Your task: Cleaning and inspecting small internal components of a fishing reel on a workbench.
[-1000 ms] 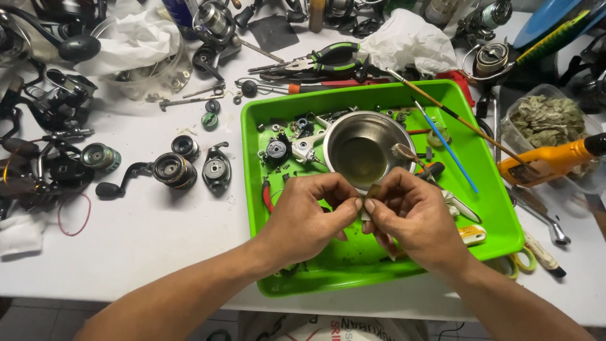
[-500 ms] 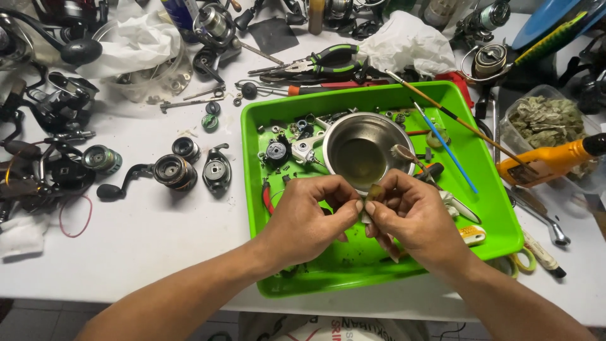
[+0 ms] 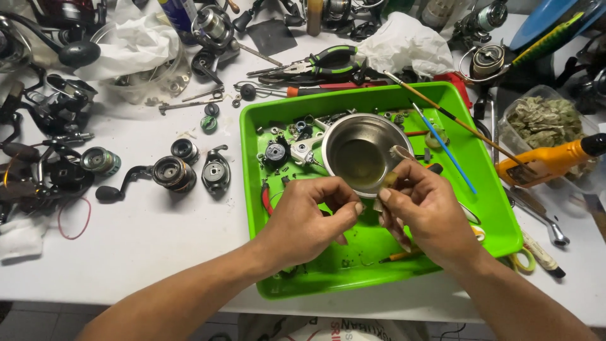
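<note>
Hands (image 3: 372,218) pinching small part (image 3: 389,179), green tray (image 3: 486,208)

Both hands, the left (image 3: 306,218) and right (image 3: 429,211), and forearms are bare: no sleeves, gloves, rings or watch.

White table (image 3: 158,252) carries a green tray (image 3: 492,208), pliers (image 3: 315,63) (green-handled) and reel parts (image 3: 173,172).

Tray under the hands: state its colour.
Bright green tray, clearest in the head view, beneath both hands.
</note>
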